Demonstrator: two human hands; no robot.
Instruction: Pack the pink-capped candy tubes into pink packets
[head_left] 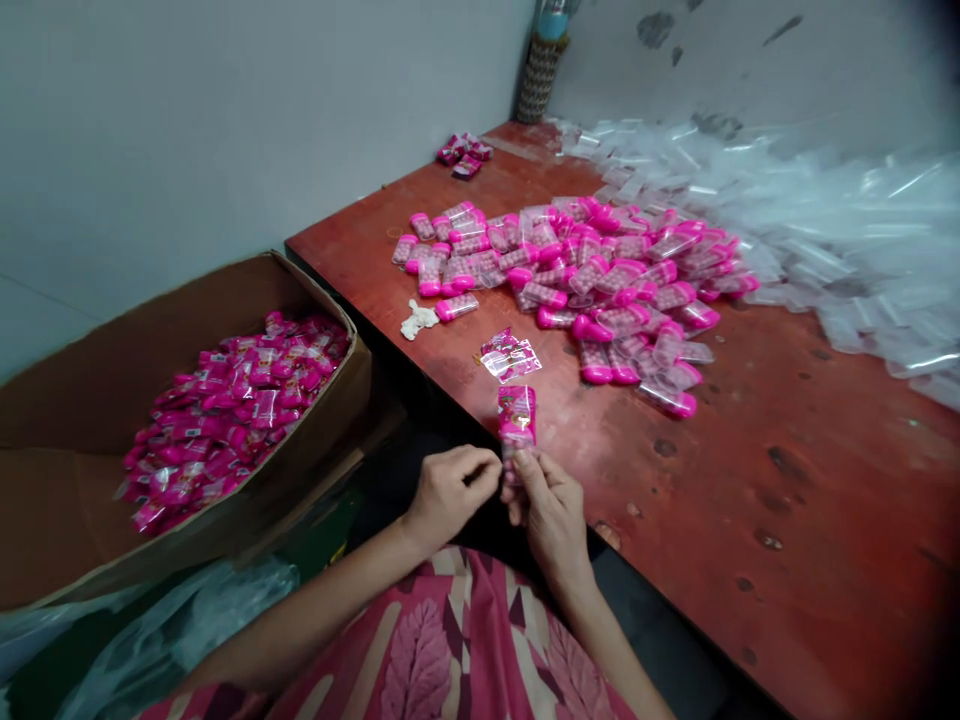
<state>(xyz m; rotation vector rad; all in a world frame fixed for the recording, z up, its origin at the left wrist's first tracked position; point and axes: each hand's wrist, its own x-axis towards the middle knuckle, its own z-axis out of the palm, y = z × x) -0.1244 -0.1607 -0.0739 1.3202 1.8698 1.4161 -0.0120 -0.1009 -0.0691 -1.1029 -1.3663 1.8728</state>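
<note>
My right hand grips a small clear candy container, thumb on its lower part. Its upper half carries a pink printed label, and small pink balls show through below. Close by on its left, my left hand is closed with the fingers curled in; whatever they may pinch is hidden. Just beyond the container, a few flat printed labels lie on the red table. A lump of white putty-like material sits near the table edge.
Pink-capped containers are heaped mid-table, with clear plastic sleeves piled behind to the right. A cardboard box at left holds many pink-labelled containers. Several pink packs and a woven-patterned cylinder stand near the wall.
</note>
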